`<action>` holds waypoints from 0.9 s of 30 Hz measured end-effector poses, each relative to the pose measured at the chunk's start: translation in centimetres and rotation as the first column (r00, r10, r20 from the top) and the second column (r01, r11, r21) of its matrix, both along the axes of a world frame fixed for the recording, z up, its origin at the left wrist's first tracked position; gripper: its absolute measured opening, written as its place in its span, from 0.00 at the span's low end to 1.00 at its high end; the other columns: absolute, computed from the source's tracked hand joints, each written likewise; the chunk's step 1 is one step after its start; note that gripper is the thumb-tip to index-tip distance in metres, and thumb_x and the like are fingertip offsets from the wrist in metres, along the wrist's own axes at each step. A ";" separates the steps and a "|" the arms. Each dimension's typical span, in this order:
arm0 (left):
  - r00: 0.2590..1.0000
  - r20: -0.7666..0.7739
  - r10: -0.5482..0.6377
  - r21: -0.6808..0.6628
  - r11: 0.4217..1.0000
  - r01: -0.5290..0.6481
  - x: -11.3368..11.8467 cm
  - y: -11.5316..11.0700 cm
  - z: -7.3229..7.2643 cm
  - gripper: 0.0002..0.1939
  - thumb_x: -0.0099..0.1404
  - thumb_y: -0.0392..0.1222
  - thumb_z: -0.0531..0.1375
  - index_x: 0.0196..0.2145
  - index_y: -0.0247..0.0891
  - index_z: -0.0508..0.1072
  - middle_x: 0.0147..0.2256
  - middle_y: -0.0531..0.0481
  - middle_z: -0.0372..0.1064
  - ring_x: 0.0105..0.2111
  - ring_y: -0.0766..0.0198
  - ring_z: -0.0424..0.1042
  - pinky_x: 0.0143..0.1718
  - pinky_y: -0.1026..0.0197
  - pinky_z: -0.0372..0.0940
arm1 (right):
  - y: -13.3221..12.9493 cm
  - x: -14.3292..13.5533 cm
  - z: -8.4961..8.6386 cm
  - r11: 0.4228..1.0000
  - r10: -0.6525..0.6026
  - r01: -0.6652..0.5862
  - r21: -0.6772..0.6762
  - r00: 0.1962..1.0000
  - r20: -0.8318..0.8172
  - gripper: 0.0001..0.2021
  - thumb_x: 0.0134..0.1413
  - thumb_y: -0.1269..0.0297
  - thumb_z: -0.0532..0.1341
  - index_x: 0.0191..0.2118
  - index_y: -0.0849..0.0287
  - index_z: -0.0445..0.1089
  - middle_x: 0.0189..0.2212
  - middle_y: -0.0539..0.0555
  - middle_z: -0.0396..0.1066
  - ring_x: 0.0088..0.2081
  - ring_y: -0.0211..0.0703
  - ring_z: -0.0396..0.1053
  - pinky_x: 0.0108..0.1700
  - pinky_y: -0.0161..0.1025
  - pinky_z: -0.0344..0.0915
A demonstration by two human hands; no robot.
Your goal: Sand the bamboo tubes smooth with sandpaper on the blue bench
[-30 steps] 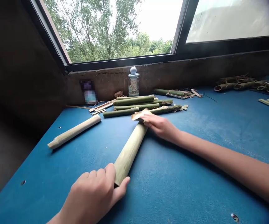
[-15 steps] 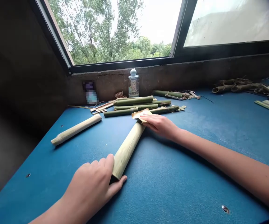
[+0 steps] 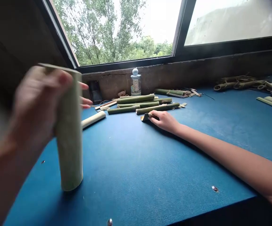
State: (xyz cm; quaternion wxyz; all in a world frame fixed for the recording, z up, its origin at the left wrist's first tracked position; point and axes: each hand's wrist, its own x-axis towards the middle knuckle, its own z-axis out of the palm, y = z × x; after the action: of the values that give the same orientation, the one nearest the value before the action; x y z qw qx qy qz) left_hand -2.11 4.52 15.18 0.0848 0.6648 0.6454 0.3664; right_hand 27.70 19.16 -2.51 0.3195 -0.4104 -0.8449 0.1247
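Observation:
My left hand [image 3: 40,94], blurred by motion, grips the upper end of a pale, peeled bamboo tube [image 3: 69,141]. The tube is held nearly upright at the left, its lower end close above the blue table; whether it touches cannot be made out. Fingertips show past its right side. Farther back, my right hand [image 3: 163,121] rests on the table, fingers closed on a bent piece of sandpaper [image 3: 145,117]. Just beyond it lie several green bamboo pieces [image 3: 136,104]. A second peeled bamboo tube [image 3: 93,119] lies partly hidden behind the held one.
The blue table [image 3: 136,163] has metal fasteners in its top. A lidded glass jar [image 3: 136,84] and a dark object [image 3: 95,91] stand by the wall under the window. More bamboo tubes [image 3: 235,84] and split strips [image 3: 271,103] lie at the right.
My left hand has raised the bamboo tube from lying on the table and swung it upright to the left. The sandpaper has come off the tube and is now at the table in my right hand.

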 end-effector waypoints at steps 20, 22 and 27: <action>0.593 -0.714 -0.372 -0.400 0.912 0.091 6.8 2.7 -10.4 0.18 0.65 0.52 0.56 0.45 0.36 0.71 0.41 0.37 0.73 0.41 0.42 0.74 0.34 0.52 0.65 | -3.5 -3.7 0.5 0.920 0.133 -0.271 -0.284 0.896 -0.425 0.16 0.62 0.56 0.54 0.44 0.61 0.73 0.39 0.53 0.75 0.41 0.46 0.69 0.45 0.41 0.63; 0.547 -0.751 -0.370 -0.437 0.899 0.008 5.6 1.0 -10.5 0.22 0.68 0.50 0.52 0.52 0.32 0.68 0.36 0.36 0.74 0.34 0.43 0.75 0.29 0.53 0.65 | -3.2 -3.9 0.3 0.880 0.117 -0.292 -0.375 0.898 -0.423 0.16 0.62 0.56 0.54 0.43 0.62 0.73 0.39 0.53 0.75 0.42 0.47 0.69 0.45 0.41 0.63; 0.520 -0.742 -0.424 -0.527 0.848 -0.060 4.2 0.5 -11.2 0.26 0.72 0.54 0.42 0.54 0.32 0.65 0.33 0.38 0.75 0.33 0.44 0.77 0.27 0.54 0.64 | -3.5 -4.6 0.1 0.898 0.085 -0.247 -0.365 0.909 -0.407 0.15 0.62 0.58 0.54 0.37 0.63 0.74 0.36 0.51 0.76 0.39 0.47 0.72 0.42 0.41 0.66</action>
State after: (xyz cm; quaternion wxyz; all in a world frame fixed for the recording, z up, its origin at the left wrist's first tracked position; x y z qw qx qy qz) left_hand 2.11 5.01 4.01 -0.0292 0.7785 0.5992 -0.1847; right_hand 23.07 15.68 -2.42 0.3726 -0.3608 -0.7541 0.4030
